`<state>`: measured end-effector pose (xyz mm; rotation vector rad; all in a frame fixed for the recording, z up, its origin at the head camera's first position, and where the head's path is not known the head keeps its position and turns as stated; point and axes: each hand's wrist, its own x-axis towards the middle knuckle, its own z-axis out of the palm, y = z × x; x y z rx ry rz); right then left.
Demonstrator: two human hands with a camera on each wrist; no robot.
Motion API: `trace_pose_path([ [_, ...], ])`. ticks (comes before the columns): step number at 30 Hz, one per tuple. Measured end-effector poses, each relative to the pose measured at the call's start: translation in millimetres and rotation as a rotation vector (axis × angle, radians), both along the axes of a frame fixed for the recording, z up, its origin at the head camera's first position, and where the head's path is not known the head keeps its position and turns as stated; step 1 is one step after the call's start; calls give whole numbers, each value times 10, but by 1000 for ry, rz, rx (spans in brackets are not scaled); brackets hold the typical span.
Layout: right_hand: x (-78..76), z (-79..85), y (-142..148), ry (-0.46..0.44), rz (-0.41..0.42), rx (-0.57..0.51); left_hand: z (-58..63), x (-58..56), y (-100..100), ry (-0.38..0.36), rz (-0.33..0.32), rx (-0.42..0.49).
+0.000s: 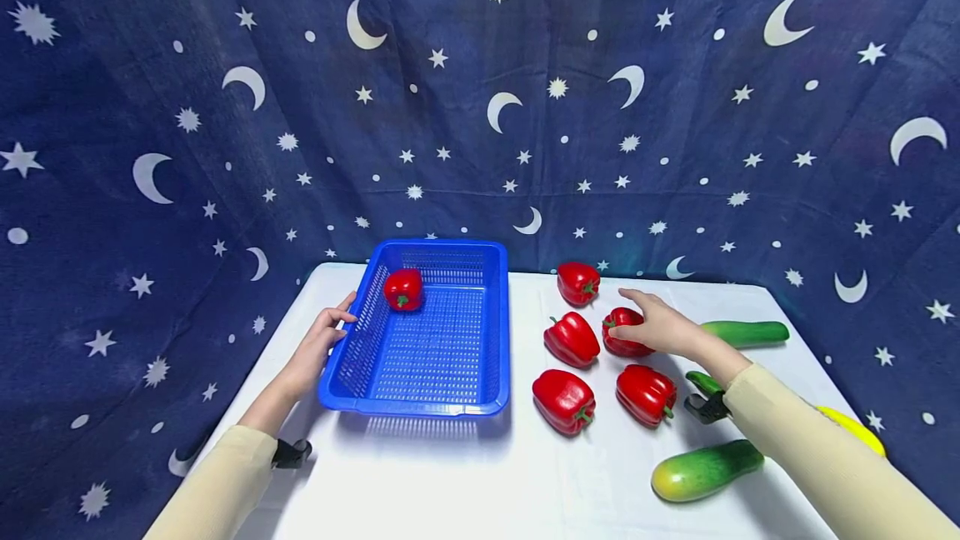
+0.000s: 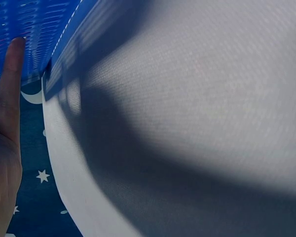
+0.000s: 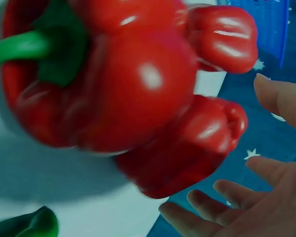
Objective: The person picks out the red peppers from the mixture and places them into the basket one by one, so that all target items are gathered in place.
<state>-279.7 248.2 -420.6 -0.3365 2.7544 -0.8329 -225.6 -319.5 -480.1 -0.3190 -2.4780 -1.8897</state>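
At the left side of a blue perforated plastic basket, my left hand touches the rim and outer wall. One straight finger lies against that wall in the left wrist view; the other fingers are mostly hidden there. A red bell pepper lies inside the basket. My right hand reaches over another red bell pepper, fingers spread and thumb apart. In the right wrist view, the hand's palm is bare beside several peppers, and a large bell pepper fills the foreground.
Several more peppers, such as this bell pepper, lie on the white table. A cucumber, a yellow-green cucumber and a yellow item are at the right. A blue star-and-moon curtain stands behind.
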Motion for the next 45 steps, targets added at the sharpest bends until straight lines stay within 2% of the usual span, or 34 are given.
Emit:
trace_pose_path([
  [4,14,-22,77,21,-57,52,17,0,3,-3,6,-22],
  [9,15,-41,185,37,-105,84,28,-3,8,-4,1,4],
  [18,26,-114,221,-73,-131,53,27,20,12,-2,-6,26],
  [22,53,-120,169,-69,-150,58,17,17,10,3,-10,35],
  [31,6,-133,138,2,-142,105,36,24,19,2,-11,32],
  [45,-33,-159,124,21,-119,99,2,-10,-4,6,-13,44],
])
